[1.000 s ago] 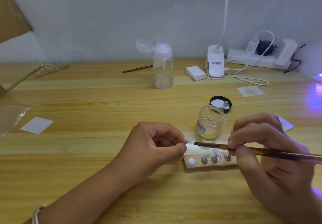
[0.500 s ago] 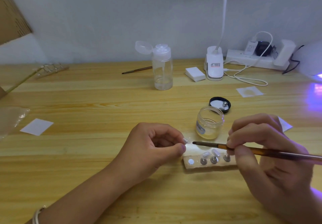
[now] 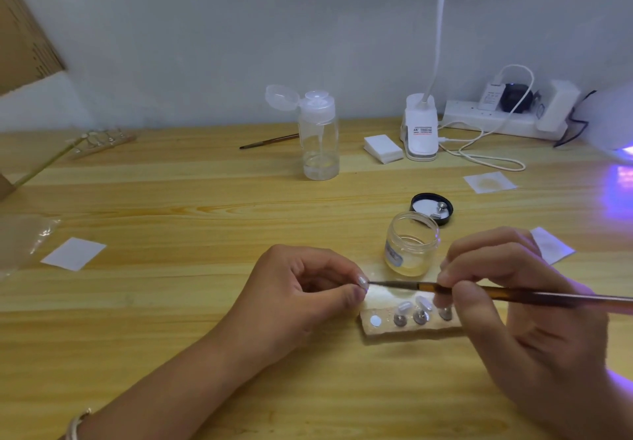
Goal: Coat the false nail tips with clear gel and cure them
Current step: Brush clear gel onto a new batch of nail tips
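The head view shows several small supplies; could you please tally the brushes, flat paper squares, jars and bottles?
Brushes: 2
Flat paper squares: 3
Jars: 1
Bottles: 1
Total: 7

Legible text: none (four printed surfaces noted, all too blurred or too small).
Gel jar: sticker on its wall, just beyond the fingers of the right hand; print unreadable.
Lamp base: white label with black and red print, well beyond the fingers; characters illegible.
Charger: grey print on its face, plugged into the power strip, far beyond the right fingers; illegible.
Cardboard: faint dark print lines, far left of the fingers of the left hand; illegible.
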